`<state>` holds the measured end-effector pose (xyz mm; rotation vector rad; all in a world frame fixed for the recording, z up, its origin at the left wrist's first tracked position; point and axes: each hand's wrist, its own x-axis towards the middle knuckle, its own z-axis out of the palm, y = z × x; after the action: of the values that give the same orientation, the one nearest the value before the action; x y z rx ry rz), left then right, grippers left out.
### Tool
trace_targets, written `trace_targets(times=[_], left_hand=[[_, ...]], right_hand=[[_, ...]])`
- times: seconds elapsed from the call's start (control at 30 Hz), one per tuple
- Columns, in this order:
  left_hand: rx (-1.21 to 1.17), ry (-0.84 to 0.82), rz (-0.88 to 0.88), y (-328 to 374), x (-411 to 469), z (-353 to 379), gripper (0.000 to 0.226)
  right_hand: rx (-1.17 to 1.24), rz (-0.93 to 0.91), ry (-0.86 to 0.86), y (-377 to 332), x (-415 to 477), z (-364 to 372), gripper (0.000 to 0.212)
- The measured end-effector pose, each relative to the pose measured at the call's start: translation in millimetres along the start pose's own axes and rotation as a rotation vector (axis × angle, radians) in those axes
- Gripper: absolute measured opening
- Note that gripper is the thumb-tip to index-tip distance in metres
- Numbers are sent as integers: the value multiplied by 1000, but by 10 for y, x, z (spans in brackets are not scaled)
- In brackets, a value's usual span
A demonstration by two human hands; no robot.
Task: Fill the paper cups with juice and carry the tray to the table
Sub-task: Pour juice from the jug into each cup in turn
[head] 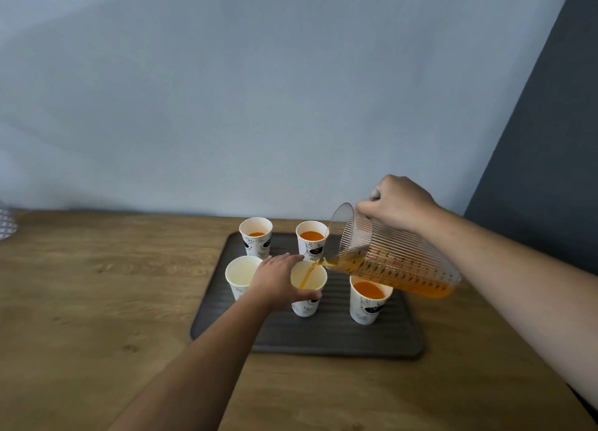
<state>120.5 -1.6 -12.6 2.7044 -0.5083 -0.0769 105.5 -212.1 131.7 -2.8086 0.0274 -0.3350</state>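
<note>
Head view: ribbed clear jug (393, 262), paper cups (307, 288).

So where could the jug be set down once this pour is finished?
Bare wooden counter left of the tray, and in front of its near edge. The tray's near strip is also free. It is crowded among the five cups, where the left hand steadies the middle cup.

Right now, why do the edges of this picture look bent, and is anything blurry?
Head view: the wide-angle lens bows the tabletop edge and stretches both forearms. Soft, even light, faint shadows, no glare. The pouring jug and juice stream look slightly smeared; the tray and cups stay fairly sharp.
</note>
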Motion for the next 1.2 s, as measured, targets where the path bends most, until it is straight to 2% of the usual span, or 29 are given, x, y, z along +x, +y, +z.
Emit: trace_targets(times=[1.2], left_hand=[[15,-29,-42,-106,36,7,87]], right_hand=[[-152,-60,-14,-44,46,14,41]])
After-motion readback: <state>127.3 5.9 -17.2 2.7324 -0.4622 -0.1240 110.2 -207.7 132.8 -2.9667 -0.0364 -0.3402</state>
